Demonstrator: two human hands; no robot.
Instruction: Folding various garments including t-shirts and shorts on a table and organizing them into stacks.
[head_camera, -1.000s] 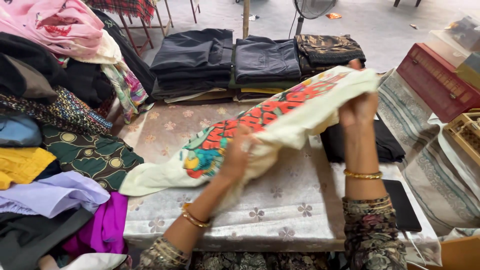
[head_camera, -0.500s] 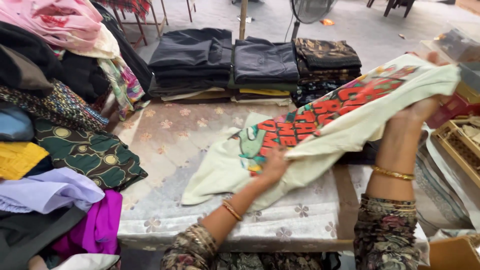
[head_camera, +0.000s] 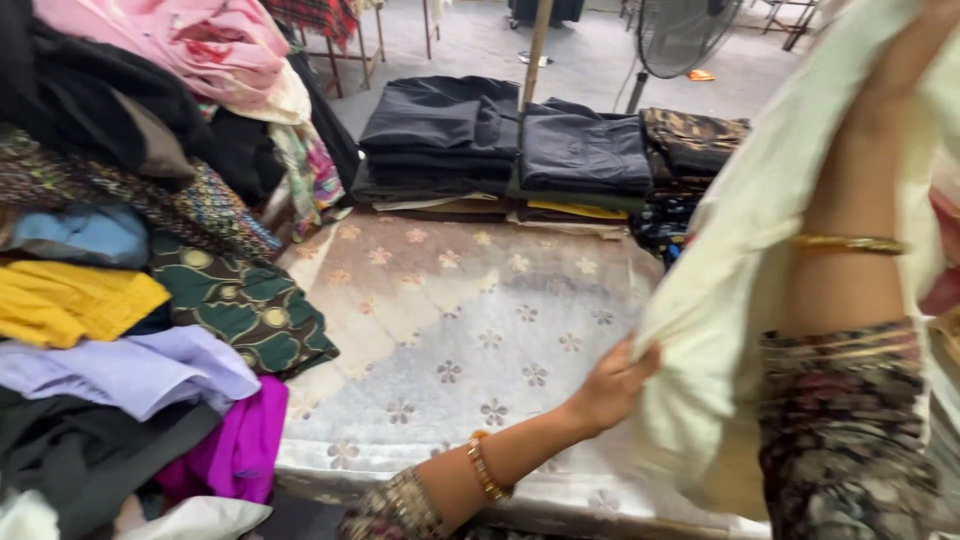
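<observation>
Right now the cream garment (head_camera: 740, 300) hangs lifted along the right side of the frame, clear of the table (head_camera: 450, 330) and stretched between both hands. The left hand (head_camera: 615, 385), low and right of centre, pinches the cloth's lower edge with its fingers closed on the fabric; a gold bangle sits on that wrist. The right arm rises at the far right with another gold bangle, but the right hand (head_camera: 925, 45) is mostly cut off by the top right corner and wrapped by cloth, so its grip cannot be told for sure, though the garment hangs from it. As a judgement, the work on this piece looks to be at an early or middle stage: the garment is opened and held up, not yet laid flat or folded, and the flower-patterned cover on the table is bare beneath it. Finished work shows at the upper middle of the frame, where folded dark clothes (head_camera: 500, 140) sit in neat stacks at the table's far edge. Much seems left: a loose heap of mixed clothes (head_camera: 130, 250) in pink, yellow, lilac, magenta and patterned green fills the left side. A standing fan (head_camera: 680, 35) shows at the top.
</observation>
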